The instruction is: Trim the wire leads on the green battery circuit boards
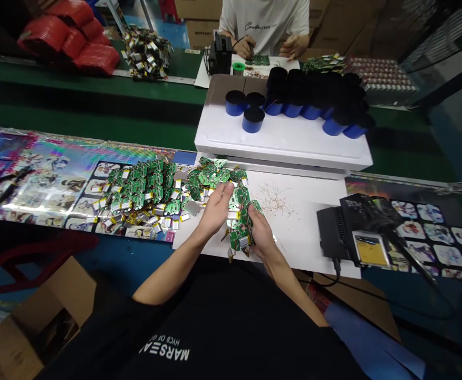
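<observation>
Between my two hands is a bundle of green circuit boards [240, 220] with wires and small silver battery cells hanging at its lower end. My left hand [217, 207] is closed on its upper left side, and my right hand [261, 228] is closed on its right side. Just beyond the bundle, more green boards [211, 173] lie on the white work surface [294, 232]. To the left sits a large pile of boards with battery cells [144, 190]. Thin wire scraps [275, 199] are scattered right of my hands.
A white foam block [286, 138] carrying blue cylinders with black tops [252, 120] stands beyond the work surface. At right is a black soldering station [334, 235] with a cable. Across the bench, a person in a white shirt [268, 21] handles a board.
</observation>
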`<state>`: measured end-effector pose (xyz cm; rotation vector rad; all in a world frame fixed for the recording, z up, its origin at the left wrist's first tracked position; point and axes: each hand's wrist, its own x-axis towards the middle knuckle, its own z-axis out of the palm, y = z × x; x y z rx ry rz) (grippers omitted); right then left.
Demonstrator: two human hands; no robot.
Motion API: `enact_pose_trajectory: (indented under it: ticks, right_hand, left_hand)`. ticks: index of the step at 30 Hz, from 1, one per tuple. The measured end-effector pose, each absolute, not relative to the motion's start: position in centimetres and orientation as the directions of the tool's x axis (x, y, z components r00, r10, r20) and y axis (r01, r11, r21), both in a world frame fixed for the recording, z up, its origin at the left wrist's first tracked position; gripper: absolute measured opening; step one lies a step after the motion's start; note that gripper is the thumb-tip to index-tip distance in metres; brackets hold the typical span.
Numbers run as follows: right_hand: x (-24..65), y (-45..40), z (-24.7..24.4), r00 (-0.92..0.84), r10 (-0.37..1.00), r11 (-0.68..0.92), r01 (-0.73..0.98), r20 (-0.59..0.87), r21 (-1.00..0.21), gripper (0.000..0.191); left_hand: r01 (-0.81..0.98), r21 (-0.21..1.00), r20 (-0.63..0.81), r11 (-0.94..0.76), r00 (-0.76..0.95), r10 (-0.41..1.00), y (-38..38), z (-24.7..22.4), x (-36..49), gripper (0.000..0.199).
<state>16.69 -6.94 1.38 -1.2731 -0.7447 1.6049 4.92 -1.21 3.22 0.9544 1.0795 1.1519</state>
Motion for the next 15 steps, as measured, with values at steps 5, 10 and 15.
enact_pose_trajectory:
  ticks: [5,10,15]
  right_hand:
    - [17.6,-6.6,2.5,-0.088,0.933,-0.358,-0.318,-0.349,-0.878,0.058]
    - [22.6,-6.3,3.3,-0.082,0.988,-0.101,0.269,-0.128,-0.958,0.054]
    - [25.4,-5.6,2.9,-0.197,0.977,0.073,0.671,-0.082,-0.738,0.044]
  left_hand:
    - [-0.31,0.916,-0.235,0.257,0.106,0.966,-0.6,3.4,4.2,0.062]
    - [-0.292,0.951,-0.103,0.098,-0.001,0.995,-0.5,3.8,1.9,0.055]
    - [-0.271,0.961,0.024,-0.055,-0.118,0.993,-0.9,4.4,1.0,0.048]
